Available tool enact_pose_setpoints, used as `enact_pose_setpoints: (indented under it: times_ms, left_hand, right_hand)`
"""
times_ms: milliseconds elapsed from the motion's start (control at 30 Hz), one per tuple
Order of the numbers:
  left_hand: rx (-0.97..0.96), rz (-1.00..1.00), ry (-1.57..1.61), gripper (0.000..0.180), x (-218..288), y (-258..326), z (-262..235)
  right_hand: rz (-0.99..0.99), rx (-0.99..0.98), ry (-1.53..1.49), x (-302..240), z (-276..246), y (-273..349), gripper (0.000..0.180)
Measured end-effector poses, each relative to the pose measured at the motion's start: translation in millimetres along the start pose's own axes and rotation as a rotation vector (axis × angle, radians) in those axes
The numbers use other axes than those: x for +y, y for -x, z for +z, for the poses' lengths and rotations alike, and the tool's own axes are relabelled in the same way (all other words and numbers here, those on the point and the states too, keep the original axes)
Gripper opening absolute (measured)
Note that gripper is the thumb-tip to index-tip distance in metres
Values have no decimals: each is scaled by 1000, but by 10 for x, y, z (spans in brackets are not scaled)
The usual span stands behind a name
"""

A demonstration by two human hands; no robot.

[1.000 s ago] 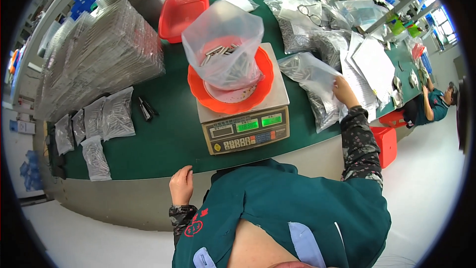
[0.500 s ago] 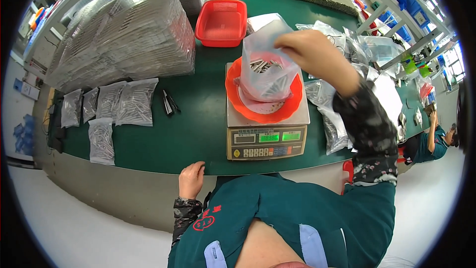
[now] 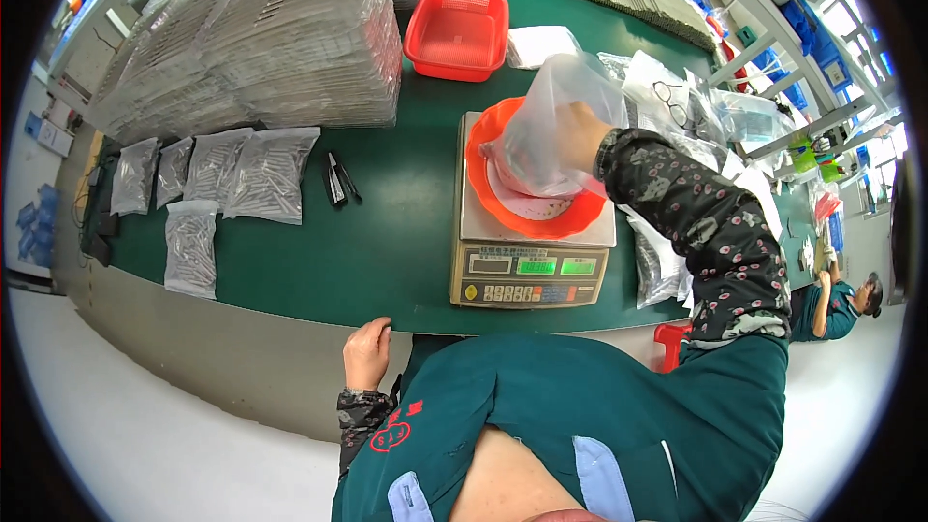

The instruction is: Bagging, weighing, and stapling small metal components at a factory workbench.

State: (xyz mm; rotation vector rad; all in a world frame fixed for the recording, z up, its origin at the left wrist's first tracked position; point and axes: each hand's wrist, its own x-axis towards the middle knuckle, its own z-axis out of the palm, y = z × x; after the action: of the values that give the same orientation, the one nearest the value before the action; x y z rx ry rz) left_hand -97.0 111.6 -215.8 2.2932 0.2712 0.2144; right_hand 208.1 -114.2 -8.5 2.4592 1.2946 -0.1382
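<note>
The clear plastic bag sat in the orange bowl on the weighing scale; we judged it soft, slippery and bottom-heavy, best held at its gathered neck, where our right hand was closed; our left hand rested open on the green counter edge

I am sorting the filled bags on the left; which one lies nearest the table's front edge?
The filled bag lying alone below the row of four; the others lie farther back.
</note>
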Motion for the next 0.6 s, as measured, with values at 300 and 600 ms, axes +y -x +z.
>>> enact_pose_setpoints:
  times_ms: [300, 600]
  left_hand:
    - [-13, 45, -39, 11, -19, -55, -20]
    - [-161, 94, -43, 12, 96, -305, 85]
  right_hand:
    - [247, 199, -166, 71, 57, 94, 16]
    - [199, 774, -679, 246, -616, 599, 9]
